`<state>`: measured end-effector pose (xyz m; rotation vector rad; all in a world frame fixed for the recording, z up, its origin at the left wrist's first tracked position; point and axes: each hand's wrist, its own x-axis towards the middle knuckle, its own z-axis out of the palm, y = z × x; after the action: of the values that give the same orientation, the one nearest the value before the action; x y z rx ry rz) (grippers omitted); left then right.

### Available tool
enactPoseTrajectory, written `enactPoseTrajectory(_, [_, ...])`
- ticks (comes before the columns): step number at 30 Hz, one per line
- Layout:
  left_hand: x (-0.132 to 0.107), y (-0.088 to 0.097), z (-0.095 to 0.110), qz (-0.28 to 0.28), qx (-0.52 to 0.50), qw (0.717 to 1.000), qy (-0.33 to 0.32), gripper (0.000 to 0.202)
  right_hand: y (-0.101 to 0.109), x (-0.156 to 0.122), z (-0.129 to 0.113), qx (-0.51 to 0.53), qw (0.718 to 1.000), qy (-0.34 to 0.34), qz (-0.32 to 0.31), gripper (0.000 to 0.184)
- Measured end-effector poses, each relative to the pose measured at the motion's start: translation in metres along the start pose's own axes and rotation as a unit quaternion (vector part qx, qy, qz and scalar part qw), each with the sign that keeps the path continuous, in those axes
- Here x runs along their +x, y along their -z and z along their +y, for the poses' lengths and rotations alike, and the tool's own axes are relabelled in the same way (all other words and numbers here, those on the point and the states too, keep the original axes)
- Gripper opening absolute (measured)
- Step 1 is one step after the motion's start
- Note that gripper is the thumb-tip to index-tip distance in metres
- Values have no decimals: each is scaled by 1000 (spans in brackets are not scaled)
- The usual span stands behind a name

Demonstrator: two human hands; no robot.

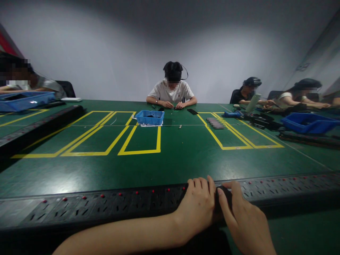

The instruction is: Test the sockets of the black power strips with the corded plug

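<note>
A green counter marked with yellow lines. Along its near edge runs a long black power strip. The left hand lies palm down on the strip, fingers curled over its far side; I cannot tell whether it grips. Touching it, the right hand pinches a small black part between thumb and forefinger, on top of the strip. Across the counter, a person in a white shirt works behind a blue tray.

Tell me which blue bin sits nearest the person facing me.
The middle bin, on white paper at the yellow lines. The left bin and right bin stand far out to either side.
</note>
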<state>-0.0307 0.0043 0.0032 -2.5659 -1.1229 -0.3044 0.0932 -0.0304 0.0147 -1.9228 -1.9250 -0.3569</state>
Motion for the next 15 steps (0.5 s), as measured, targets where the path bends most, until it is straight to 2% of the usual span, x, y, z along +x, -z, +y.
enactPoseTrajectory(15, [0, 1, 1, -1, 0, 1000, 1, 57, 1, 0, 0, 8, 1000, -2, 2, 33])
